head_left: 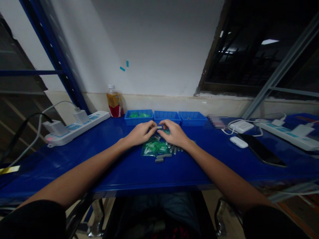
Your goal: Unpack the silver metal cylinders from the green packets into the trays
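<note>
My left hand (142,133) and my right hand (173,133) meet over the middle of the blue table. Between their fingertips is a small grey metal cylinder (159,127), lying sideways, with the fingers of each hand closed on one end. Just below the hands sits a clear plastic bag with green pieces (154,147). Several similar grey metal cylinders (163,156) lie loose in front of the bag, and more (175,150) are scattered to its right, partly hidden by my right hand.
Along the wall stand a blue bin holding green pieces (139,115), a middle blue bin (166,117) and a right blue bin (192,118) with small bits. A drink bottle (115,103) and a power strip (78,127) are left; a phone (263,151) and white case (238,142) right.
</note>
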Tool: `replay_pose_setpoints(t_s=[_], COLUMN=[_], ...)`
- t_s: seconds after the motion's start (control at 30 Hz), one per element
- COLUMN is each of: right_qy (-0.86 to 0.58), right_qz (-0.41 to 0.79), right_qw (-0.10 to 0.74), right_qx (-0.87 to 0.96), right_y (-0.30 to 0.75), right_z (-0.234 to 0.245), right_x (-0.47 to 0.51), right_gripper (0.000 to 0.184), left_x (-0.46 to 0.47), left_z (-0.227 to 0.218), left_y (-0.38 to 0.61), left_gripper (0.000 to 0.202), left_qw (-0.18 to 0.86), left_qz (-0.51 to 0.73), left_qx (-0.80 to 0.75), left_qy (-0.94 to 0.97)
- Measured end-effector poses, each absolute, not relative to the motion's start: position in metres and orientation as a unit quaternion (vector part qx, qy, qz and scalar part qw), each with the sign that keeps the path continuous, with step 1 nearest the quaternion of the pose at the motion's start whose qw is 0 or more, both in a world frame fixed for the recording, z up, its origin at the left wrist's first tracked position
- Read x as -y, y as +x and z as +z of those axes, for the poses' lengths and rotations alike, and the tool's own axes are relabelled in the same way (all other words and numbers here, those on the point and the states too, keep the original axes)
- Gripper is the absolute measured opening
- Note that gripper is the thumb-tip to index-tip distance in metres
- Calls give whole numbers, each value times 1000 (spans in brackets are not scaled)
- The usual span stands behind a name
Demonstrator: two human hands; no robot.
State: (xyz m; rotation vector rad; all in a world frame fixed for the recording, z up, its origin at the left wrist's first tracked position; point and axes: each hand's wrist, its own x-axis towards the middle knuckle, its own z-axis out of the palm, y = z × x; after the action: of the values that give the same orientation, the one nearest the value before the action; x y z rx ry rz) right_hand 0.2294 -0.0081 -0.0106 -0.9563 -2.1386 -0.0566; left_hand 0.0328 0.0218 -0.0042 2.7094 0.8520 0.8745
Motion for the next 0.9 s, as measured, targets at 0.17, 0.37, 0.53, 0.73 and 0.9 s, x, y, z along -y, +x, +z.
replay_pose_setpoints(t_s=[0.17, 0.37, 0.53, 0.73, 0.9], right_qy=[-378, -409, -400, -377, -400], right_qz=[-57, -66, -31, -32, -48], right_qw=[380, 389, 395, 397, 398], right_qx=[842, 823, 827, 836, 824], right_y=[229, 230, 230, 227, 228], right_z=[-10, -12, -12, -9, -7], right_x=[10, 5, 5, 10, 10], right_gripper=[8, 20, 23, 15, 15], left_x=[-23, -21, -17, -17, -18], left_z=[-3, -3, -2, -1, -3], left_y=[33, 36, 38, 39, 39], left_gripper=[33, 29, 24, 34, 27], left_qw=[92, 79, 47, 62, 91], left_qz=[280, 297, 309, 308, 328], left_qx=[-297, -294, -293, -318, -307], left_qy=[908, 905, 904, 895, 888])
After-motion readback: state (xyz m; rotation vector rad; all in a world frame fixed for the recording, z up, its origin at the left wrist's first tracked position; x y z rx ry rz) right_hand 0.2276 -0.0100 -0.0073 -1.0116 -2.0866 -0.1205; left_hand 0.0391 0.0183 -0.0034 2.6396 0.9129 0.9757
